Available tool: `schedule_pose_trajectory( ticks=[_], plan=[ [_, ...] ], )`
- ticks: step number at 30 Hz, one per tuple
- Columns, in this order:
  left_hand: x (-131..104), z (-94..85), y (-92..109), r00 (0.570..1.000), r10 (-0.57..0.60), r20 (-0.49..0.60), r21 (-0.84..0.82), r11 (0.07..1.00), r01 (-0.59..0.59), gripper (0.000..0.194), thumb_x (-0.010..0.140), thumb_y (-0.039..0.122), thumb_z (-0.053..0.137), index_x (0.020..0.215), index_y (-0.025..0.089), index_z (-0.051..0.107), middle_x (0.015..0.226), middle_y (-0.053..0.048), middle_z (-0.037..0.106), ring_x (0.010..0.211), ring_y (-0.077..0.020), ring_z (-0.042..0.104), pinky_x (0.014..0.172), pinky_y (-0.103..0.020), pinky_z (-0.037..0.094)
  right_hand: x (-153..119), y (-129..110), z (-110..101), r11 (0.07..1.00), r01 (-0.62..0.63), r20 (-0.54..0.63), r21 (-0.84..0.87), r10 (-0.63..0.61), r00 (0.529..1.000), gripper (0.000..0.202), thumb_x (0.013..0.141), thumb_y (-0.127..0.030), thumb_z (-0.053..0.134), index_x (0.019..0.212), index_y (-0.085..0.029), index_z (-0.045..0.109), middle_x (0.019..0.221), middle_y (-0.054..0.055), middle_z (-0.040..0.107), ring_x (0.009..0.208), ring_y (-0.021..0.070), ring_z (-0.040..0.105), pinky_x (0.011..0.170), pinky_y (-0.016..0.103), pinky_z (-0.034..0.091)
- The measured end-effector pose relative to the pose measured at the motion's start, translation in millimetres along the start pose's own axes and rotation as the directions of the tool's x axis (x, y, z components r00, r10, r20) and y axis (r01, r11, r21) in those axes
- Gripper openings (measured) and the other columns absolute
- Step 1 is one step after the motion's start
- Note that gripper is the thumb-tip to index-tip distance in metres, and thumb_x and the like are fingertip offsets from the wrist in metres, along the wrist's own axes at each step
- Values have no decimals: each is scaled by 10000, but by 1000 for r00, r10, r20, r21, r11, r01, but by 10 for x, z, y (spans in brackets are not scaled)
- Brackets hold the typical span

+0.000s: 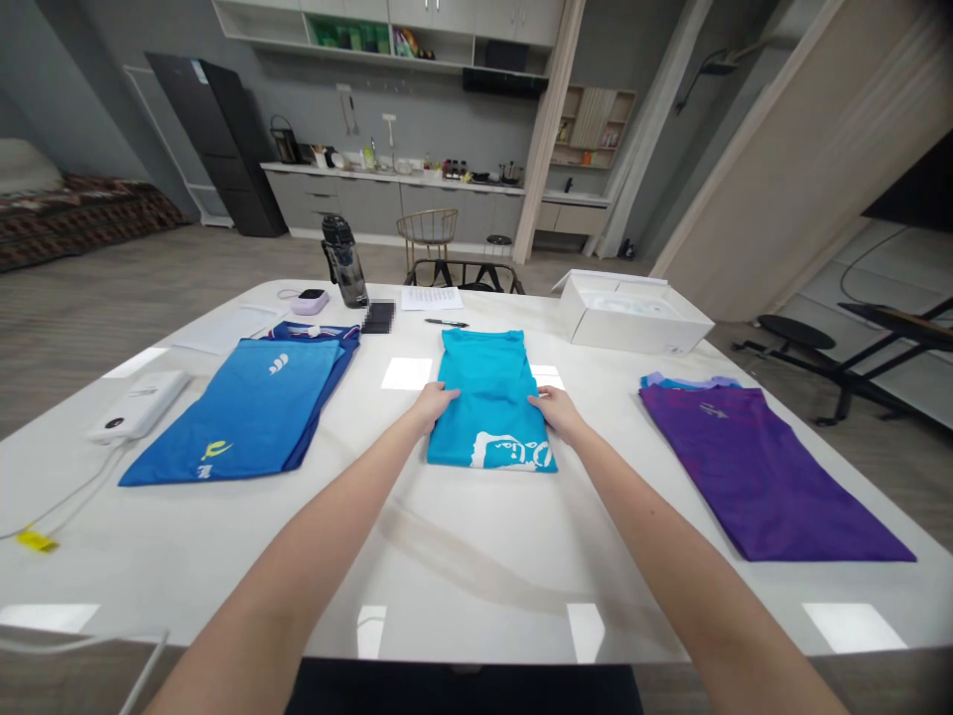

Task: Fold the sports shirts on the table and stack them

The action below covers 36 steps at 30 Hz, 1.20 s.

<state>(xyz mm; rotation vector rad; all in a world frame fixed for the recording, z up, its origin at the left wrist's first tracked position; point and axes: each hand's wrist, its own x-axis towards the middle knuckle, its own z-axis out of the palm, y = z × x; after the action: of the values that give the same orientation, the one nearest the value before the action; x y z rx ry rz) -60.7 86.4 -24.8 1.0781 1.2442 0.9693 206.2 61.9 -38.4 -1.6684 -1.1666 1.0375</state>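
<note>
The left hand [434, 407] and the right hand [560, 413] are holding opposite side edges of a turquoise garment [487, 392], which is lying folded on the white table [521, 541], directly between the two sets of fingers. Both thumbs are resting on top of the cloth, with each hand nearly closing on its edge; the fingertips underneath are hiding from view, so how firmly they are gripping cannot be told. White lettering [513, 452] is facing up along the near hem, on the wrist side of the fingers, while the remaining cloth is extending beyond them and showing shallow creases. In this assessment, sound handling is depending on equal tension: both hands should be pulling lightly outward at matching height, with the fingers supporting every layer, since an uneven pull could be skewing the fold. The thumbs should be smoothing the creases toward the edges without dragging the top layer off those below. The near hem is appearing slightly uneven and is meriting straightening. Blue garments [249, 407] are lying well left of the left fingers, a purple garment [759, 477] is lying well right of the right fingers, and a pen [447, 323] is lying beyond both.
</note>
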Motion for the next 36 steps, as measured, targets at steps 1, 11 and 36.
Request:
schedule_pose_trajectory(
  ticks=[1, 11, 36],
  plan=[
    [67, -9, -32, 1000, -14, -11, 32, 999, 14, 286, 665, 331, 825, 865, 174, 694, 737, -70, 727, 821, -291, 708, 748, -396, 555, 49, 24, 10, 997, -31, 6, -73, 32, 999, 178, 745, -316, 699, 850, -190, 629, 628, 1, 644, 587, 176, 590, 543, 269, 443],
    [767, -11, 615, 939, 341, -37, -200, 918, -342, 344, 784, 413, 720, 1024, 167, 708, 863, -42, 754, 845, -223, 690, 789, -333, 548, 703, -427, -39, 918, 386, -120, -92, -396, 911, 362, 863, -518, 597, 1031, -205, 665, 749, 23, 672, 687, 191, 594, 599, 272, 459],
    [2170, -138, 120, 907, 354, -229, 444, 867, -226, 314, 810, 173, 678, 1124, 190, 670, 978, -109, 725, 985, -280, 656, 930, -377, 448, 2083, -230, 260, 842, 69, -230, -535, -223, 947, 238, 919, -340, 576, 1025, -189, 725, 1025, 125, 724, 955, 269, 651, 830, 341, 461]
  ],
)
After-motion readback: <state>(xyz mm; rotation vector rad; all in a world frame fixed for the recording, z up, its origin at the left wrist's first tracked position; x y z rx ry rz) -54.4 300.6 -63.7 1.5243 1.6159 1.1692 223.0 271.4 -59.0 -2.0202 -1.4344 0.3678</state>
